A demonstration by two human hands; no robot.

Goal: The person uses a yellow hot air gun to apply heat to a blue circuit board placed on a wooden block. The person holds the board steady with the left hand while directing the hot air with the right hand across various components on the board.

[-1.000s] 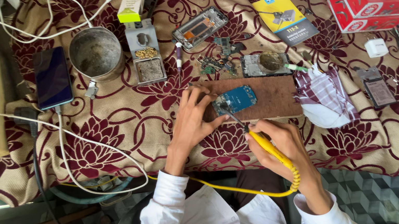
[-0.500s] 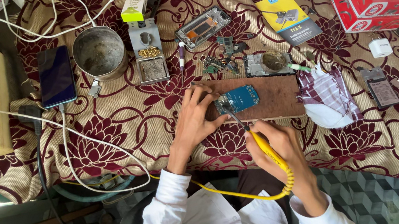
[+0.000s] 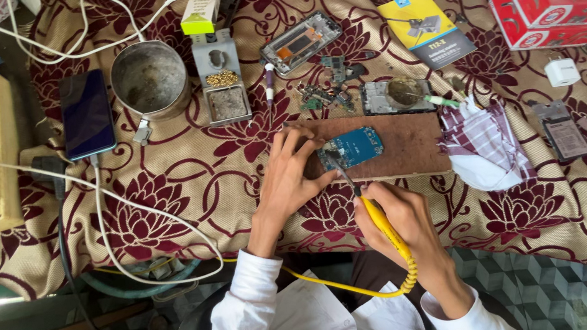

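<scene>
Now your blue circuit board (image 3: 352, 149) lies on the brown wooden board (image 3: 391, 144), near its left end, and the wooden board rests on the flowered cloth (image 3: 161, 216) in front of you. Your left hand (image 3: 290, 181) presses on the left edge of the circuit board with spread fingers, so it is not closed around anything, only holding the board down. Your right hand (image 3: 395, 223) is clenched around the yellow soldering iron (image 3: 377, 218), and its dark tip meets the lower left part of the circuit board; the exact spot is too small to tell. I think the good way is to keep the left fingers flat and away from the tip, because they are just beside it, and to hold the iron steady at a slant. The yellow coiled cable (image 3: 342, 286) runs under your right wrist and across your lap, so give it slack, otherwise it may pull the tip aside. Just beyond the wooden board lie a grey phone frame (image 3: 392, 96) and small loose parts (image 3: 321, 91); a checked cloth (image 3: 480, 145) lies to the right, touching the wooden board. Farther off stand a metal cup (image 3: 149, 78), a small metal stand with brass wool (image 3: 222, 79) and a dark phone (image 3: 86, 113) on its white cable (image 3: 154, 217).
</scene>
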